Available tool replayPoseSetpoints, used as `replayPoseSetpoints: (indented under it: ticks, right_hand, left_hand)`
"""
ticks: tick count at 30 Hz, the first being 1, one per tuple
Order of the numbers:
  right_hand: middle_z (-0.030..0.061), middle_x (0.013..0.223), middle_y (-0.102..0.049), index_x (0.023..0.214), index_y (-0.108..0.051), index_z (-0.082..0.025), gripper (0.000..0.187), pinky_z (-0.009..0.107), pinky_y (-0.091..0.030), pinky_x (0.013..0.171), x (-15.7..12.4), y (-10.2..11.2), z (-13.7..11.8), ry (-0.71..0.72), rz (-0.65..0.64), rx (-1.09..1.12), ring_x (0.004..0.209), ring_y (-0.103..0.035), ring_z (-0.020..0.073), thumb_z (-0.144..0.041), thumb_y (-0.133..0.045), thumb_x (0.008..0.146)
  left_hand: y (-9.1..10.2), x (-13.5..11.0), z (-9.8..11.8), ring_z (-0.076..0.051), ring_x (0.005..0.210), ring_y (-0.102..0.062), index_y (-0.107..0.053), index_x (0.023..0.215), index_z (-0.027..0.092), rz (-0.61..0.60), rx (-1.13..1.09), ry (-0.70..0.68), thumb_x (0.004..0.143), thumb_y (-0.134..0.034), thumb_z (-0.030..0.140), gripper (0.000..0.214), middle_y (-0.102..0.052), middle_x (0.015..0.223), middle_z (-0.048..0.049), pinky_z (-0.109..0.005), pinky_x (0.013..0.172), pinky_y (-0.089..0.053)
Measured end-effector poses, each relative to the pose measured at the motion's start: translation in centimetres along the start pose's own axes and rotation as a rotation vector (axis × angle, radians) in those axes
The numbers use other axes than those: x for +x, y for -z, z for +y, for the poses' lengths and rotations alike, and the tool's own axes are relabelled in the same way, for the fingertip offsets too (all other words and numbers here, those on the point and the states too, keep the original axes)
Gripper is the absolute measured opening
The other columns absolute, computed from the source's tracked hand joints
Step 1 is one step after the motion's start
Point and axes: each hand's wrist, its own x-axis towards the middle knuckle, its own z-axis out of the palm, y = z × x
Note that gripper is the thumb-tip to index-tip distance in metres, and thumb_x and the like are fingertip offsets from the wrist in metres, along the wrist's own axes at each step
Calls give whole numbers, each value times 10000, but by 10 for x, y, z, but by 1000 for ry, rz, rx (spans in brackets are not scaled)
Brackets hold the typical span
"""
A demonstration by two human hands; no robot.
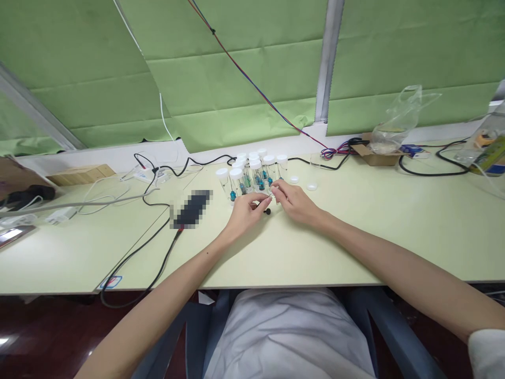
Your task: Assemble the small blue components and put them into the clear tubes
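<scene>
My left hand (249, 209) and my right hand (291, 200) meet over the table, fingertips pinched close together. Whatever lies between the fingers is too small to make out. Just beyond them stands a cluster of clear vials (258, 176) with white caps, holding small blue-green parts and thin wires. A small black round-ended piece (268, 211) lies on the table below my fingertips. To the right of the vials, two loose white caps rest on the tabletop, a nearer cap (311, 187) and a farther cap (294, 179).
A dark phone-like object (193, 209), blurred out, lies at left with a black cable (163, 263) running over the table edge. At the back right are a cardboard box (376, 157) and a plastic bag (398, 123). Wooden blocks (81, 174) sit at the back left.
</scene>
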Motion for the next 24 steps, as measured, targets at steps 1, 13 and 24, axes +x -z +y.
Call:
replayPoseSetpoints:
  ticks: [1,13,24]
  right_hand:
    - [19,804,-652,1086,-559,-212,284,289,-384,699,0,0,1,-2,-5,-6,721,-584,182,-414,-362,1047]
    - [35,866,-702,1185,-561,-196,337,283,-380,672,0,-2,6,-8,-25,-38,699,-599,173,-472,-468,1015]
    - [95,1003,-671,988,-653,-173,246,294,-375,689,-1,0,12,72,-205,-269,870,-597,208,-411,-596,959]
  left_hand:
    - [0,0,0,-174,727,-636,-778,884,165,1,-4,1,910,-589,413,313,-768,912,-75,-243,561,-462]
    - [0,0,-1,-170,712,-639,-772,886,156,44,-22,11,893,-591,432,330,-763,922,-91,-249,567,-488]
    - [1,2,-1,-157,720,-645,-747,851,156,196,-72,0,865,-654,474,332,-751,928,-87,-239,554,-486]
